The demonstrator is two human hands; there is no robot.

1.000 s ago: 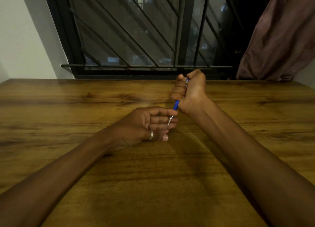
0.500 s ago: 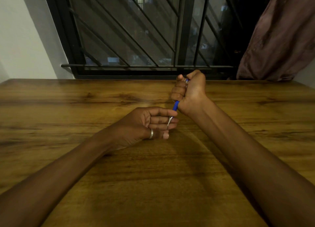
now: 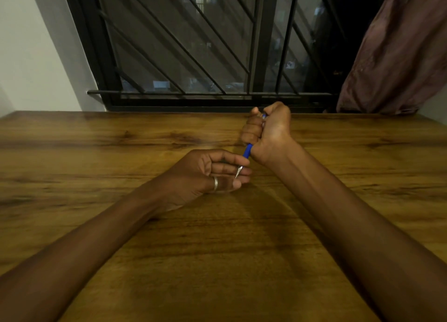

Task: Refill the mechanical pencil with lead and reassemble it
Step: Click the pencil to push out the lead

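Note:
My right hand (image 3: 268, 130) is fisted around a blue mechanical pencil (image 3: 247, 151), thumb on its top end. Only a short blue stretch and the metal tip (image 3: 238, 171) show below the fist; the rest of the barrel is hidden. The pencil slants down and left, its tip pointing into my left hand (image 3: 208, 174). That hand rests on the wooden table (image 3: 96, 152), palm toward me and fingers curled, index finger lying over the pencil near the tip. A ring sits on one finger. No loose lead is visible.
A barred window (image 3: 193, 55) runs along the table's far edge, with a brown curtain (image 3: 399, 55) hanging at the right. A white wall stands at the left. Both forearms lie over the table's near half.

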